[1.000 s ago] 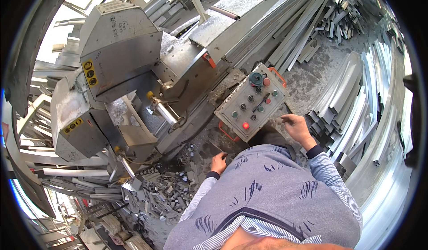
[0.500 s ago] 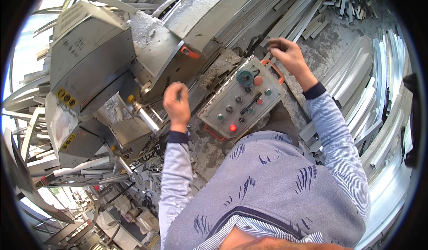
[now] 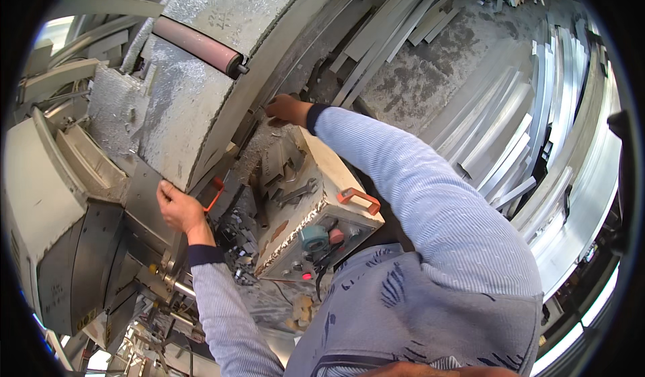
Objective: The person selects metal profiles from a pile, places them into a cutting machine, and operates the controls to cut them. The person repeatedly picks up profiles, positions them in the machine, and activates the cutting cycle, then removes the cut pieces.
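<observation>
My left hand (image 3: 183, 207) is at the near corner of the grey machine bed (image 3: 176, 118). Its fingers are loosely extended, the tips touching the plate edge, and an orange handle (image 3: 216, 195) is beside it, not in its grasp. Reaching across in front of me, my right hand (image 3: 287, 110) is by the machine's side rail, beyond the control box (image 3: 316, 148). Those fingers are curled and dark; what they hold, if anything, is hidden. On the box top lie a wrench (image 3: 297, 193) and loose metal pieces, and its button face has a lit red lamp (image 3: 307, 276).
A pink roller (image 3: 198, 46) spans the chip-covered bed. The saw-like machine's grey housing (image 3: 50, 222) stands at left. Long metal profiles (image 3: 504, 128) are stacked on the right, with more lengths on the floor behind the box. Offcuts (image 3: 245, 242) lie below the bed.
My view has shifted toward the machine bed. My left hand has come to the bed's edge. My right hand has moved from beside the box's orange handle to the rail beyond the box.
</observation>
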`<state>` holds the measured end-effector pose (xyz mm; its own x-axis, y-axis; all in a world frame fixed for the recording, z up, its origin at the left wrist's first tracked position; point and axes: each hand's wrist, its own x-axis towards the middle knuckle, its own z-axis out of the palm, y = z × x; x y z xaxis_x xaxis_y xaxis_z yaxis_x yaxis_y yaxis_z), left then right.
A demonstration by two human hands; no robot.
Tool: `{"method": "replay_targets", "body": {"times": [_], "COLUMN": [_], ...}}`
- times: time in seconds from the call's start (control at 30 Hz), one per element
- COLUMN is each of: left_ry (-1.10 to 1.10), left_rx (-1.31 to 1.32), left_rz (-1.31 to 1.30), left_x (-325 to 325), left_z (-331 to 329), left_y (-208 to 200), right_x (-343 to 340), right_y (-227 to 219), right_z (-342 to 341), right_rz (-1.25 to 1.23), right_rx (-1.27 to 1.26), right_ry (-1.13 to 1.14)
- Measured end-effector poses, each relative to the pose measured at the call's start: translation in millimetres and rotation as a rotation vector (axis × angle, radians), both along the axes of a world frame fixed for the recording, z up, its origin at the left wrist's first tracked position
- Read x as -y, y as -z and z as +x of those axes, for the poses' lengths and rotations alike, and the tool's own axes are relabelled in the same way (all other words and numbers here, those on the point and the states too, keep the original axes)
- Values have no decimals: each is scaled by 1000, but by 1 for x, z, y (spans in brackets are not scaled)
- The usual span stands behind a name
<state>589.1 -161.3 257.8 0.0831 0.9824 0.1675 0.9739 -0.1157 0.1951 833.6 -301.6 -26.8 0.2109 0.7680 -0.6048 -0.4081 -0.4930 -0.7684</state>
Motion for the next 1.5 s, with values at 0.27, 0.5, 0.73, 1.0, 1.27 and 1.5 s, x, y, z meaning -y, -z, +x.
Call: {"method": "replay_targets", "body": {"times": [0.27,0.5,0.73,1.0,1.27,1.5], "left_ry": [99,103,126,67,82,75], "left_rx": [55,60,89,25,114,107], "left_rz": [-7,-22,-5,-80,-34,-96], "left_x": [3,7,8,5,9,5], "left_z": [11,21,22,16,26,22], "left_y": [-5,-8,-6,-8,-7,-10], "right_x": [-68,-55,-56,-58,-91,-172], "right_y": [32,16,27,27,27,18], "right_z": [-48,-47,-45,-46,-29,-17], "right_rz": [307,79,52,31,32,47], "right_rx": [-24,78,56,21,-57,-137], "right_ry": [203,348,365,345,300,311]}}
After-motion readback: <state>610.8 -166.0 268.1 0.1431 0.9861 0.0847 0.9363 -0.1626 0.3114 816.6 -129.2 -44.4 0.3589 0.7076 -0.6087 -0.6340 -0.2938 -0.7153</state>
